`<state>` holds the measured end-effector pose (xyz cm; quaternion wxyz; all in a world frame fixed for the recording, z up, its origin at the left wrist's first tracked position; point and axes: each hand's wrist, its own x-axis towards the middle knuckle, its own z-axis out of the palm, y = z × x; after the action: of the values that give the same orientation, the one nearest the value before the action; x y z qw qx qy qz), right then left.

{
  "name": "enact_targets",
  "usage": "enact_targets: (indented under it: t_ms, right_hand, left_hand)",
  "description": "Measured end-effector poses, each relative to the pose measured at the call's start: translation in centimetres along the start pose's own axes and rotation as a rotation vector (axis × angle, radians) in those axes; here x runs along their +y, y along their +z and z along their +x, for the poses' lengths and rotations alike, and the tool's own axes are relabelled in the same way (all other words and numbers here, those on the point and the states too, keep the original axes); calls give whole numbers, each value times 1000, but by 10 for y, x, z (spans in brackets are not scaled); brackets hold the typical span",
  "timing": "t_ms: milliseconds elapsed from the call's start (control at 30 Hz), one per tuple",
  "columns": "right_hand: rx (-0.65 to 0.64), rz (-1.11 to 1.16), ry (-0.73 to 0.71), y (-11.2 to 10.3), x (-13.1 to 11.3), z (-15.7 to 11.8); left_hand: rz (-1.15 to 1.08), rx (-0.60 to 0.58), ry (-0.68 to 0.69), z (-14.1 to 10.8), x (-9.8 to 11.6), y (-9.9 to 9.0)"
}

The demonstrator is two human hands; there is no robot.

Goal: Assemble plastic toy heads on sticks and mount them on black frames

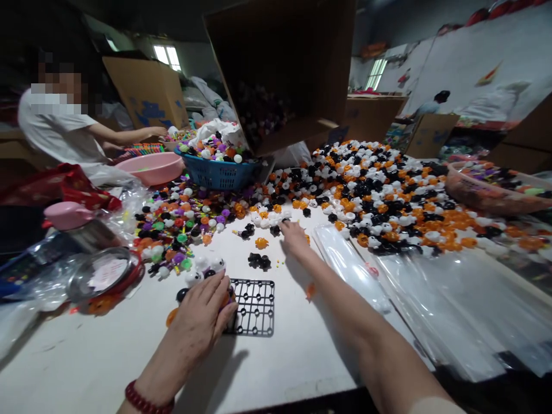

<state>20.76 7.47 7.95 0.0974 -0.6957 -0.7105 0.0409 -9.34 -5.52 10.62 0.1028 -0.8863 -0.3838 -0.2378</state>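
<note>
My left hand [200, 310] is curved over a cluster of small plastic toys [207, 265], white, black, orange and purple, at the left part of a black grid tray [254, 307]. Its fingers lie close together around some of them, and the palm side is hidden. Farther forward, my right hand [296, 237] has its fingers bent down at the near edge of the toy pile, by white and black pieces. What its fingertips pinch, if anything, is hidden. Between the hands lie an orange toy [261, 242] and black toys [259, 261].
A large heap of white, black and orange toys [388, 195] spreads at the right, above clear plastic bags [351, 264]. A blue basket [218, 172], pink basin [150, 168] and open cardboard box [284, 63] stand behind. At left are a pink-lidded flask [81, 224] and a person [64, 132].
</note>
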Motion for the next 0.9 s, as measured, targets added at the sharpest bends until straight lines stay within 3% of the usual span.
enact_targets:
  t_ms: [133,233,433,600,667,767,900]
  right_hand:
    - [-48,-93,138,-13,51,30]
    - [-107,-126,114,-11,65,37]
    - [5,-120,-23,-11,50,23]
    - [90,-57,-98,-12,22,-28]
    - [114,82,-124,-8,6,-55]
    - [84,509,-127,2,-24,-88]
    - [-125,1159,-22,24,-66,-101]
  left_hand:
    - [6,12,-20,0,1,0]
    - [38,32,-22,-1,2,0]
    - [27,23,-46,-2,3,1]
    - [-9,-14,-64,-1,4,3]
    - [-19,-26,-75,0,6,1]
    - [-36,-65,-100,2,12,-5]
    - [-62,-135,-112,5,16,-11]
